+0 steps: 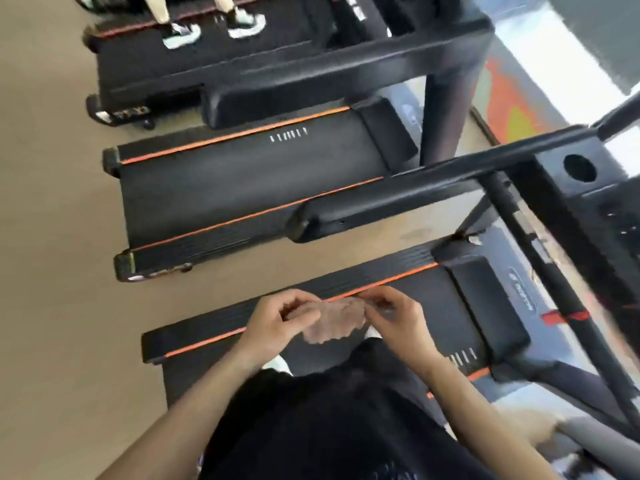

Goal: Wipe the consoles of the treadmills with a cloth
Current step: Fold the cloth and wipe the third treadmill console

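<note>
A small pale pink cloth (334,320) hangs stretched between my two hands, above the belt of the nearest treadmill (408,306). My left hand (277,323) pinches its left edge and my right hand (398,320) pinches its right edge. The black console (595,195) of this treadmill sits at the right, with a round cup hole in it, well away from both hands. I am standing on the belt, with my dark clothing below the hands.
A second treadmill (242,188) with orange side stripes lies beyond, its handrail (381,199) jutting left. A third treadmill (194,60) at the top has a person's legs in white shoes (214,27) on it. Beige floor stretches along the left.
</note>
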### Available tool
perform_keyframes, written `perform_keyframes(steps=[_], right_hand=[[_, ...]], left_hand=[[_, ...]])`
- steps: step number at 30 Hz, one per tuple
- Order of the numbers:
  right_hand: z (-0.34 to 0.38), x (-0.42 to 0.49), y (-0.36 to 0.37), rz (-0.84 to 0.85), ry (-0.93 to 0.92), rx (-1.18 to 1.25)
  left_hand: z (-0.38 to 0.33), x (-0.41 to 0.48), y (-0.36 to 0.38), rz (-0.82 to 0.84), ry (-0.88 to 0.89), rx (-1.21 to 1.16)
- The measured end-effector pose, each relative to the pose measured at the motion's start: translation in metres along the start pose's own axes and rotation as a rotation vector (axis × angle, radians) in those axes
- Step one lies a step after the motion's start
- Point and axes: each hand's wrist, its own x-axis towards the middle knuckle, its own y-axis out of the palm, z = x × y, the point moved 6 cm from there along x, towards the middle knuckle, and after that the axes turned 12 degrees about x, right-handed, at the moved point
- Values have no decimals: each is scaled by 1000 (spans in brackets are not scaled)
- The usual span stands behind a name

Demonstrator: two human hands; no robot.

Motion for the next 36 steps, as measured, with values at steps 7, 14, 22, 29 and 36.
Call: perform_keyframes(steps=[7, 14, 22, 29, 36], right_hand=[[81, 9, 134, 381, -185, -16], [115, 67, 219, 572, -191, 31], [147, 196, 289, 613, -146, 203], [179, 290, 300, 488, 42, 342], [209, 368, 312, 339, 72, 418]], left_hand=[[52, -44, -86, -310, -113, -287], [75, -40, -148, -448, -121, -482], [76, 39, -264, -513, -225, -227], [48, 114, -353, -433, -283, -34], [32, 182, -428, -303, -298, 100]])
